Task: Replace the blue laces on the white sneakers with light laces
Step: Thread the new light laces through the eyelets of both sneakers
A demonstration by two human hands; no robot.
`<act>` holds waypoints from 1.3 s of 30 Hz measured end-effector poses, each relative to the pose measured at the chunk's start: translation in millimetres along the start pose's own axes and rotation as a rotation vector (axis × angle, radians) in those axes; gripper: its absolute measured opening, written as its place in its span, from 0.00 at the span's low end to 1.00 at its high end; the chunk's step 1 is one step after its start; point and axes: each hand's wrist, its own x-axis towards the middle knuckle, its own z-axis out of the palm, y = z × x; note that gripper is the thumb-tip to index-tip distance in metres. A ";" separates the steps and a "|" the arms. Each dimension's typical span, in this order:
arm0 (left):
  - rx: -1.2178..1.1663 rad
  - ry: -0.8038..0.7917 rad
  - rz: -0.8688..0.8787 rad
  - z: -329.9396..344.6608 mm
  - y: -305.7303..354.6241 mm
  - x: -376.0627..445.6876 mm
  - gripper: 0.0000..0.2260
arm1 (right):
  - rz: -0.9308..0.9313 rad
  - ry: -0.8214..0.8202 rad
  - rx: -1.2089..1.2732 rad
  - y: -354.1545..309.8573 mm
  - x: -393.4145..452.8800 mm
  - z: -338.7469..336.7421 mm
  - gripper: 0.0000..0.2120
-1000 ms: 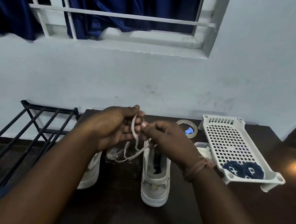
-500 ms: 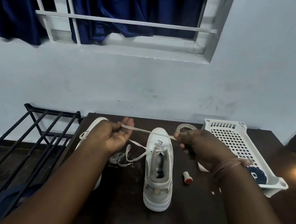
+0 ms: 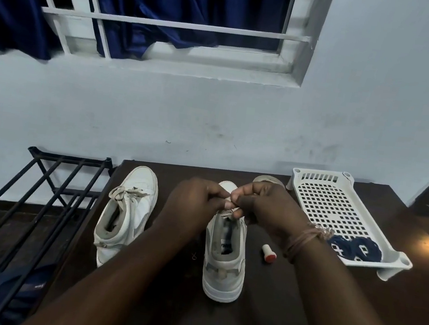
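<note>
A dark wooden table (image 3: 286, 294) carries everything, its far edge against the pale wall. At the far right corner sits a white perforated tray (image 3: 330, 205), and the rolled blue laces (image 3: 355, 247) lie at its near end. Left of the table stands a black metal rack (image 3: 40, 194).

Two white sneakers stand heel toward the near edge. The left sneaker (image 3: 126, 213), near the left edge, already carries a light lace tied at its top. The right sneaker (image 3: 224, 262) stands about mid-table. Above its tongue the left hand (image 3: 194, 203) and right hand (image 3: 267, 210) meet, fingers curled tight and pinching a light lace (image 3: 226, 212) between them (only a short stretch of it shows under the knuckles).

Just right of that sneaker lies a small white cap with a red end (image 3: 268, 254). A tape roll (image 3: 268, 180) peeks out behind the right hand near the far edge.
</note>
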 end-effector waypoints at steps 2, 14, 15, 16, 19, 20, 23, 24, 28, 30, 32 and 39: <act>-0.001 0.069 0.015 1.7 -2.8 0.8 0.03 | 0.024 0.065 -0.059 2.7 0.7 -3.7 0.09; 0.213 0.011 0.015 24.2 -9.9 -4.5 0.08 | 0.491 -0.058 0.012 10.8 -2.7 -10.4 0.13; 0.266 0.017 0.037 25.4 -9.7 -5.4 0.08 | 0.509 -0.064 0.075 12.3 -2.0 -11.2 0.13; 0.328 0.024 0.053 26.9 -8.4 -6.4 0.09 | 0.522 -0.076 0.107 13.5 -2.6 -11.5 0.12; 0.452 0.102 0.079 34.8 -6.5 -8.1 0.10 | 0.530 -0.102 0.133 14.8 -2.8 -11.8 0.10; 0.473 0.127 0.089 37.8 -6.9 -8.6 0.10 | 0.527 -0.101 0.128 14.2 -2.4 -12.0 0.10; 0.527 0.177 0.118 45.1 -9.5 -8.7 0.11 | 0.500 -0.100 0.109 13.2 -1.5 -12.7 0.12; 0.542 0.187 0.117 46.2 -10.1 -8.7 0.12 | 0.491 -0.101 0.101 13.0 -1.5 -13.0 0.11; 0.604 0.217 0.137 49.8 -11.3 -9.5 0.14 | 0.424 -0.108 0.046 11.5 -2.4 -16.0 0.11; 0.618 0.246 0.119 50.1 -10.8 -9.7 0.14 | 0.381 -0.114 0.033 11.0 -3.1 -17.2 0.10; 0.600 0.248 0.109 50.4 -10.3 -9.6 0.15 | 0.348 -0.112 -0.005 12.5 -2.3 -18.1 0.10; 0.432 0.128 0.130 45.7 -18.4 -6.9 0.14 | 0.301 -0.066 -0.020 22.9 4.3 -17.4 0.05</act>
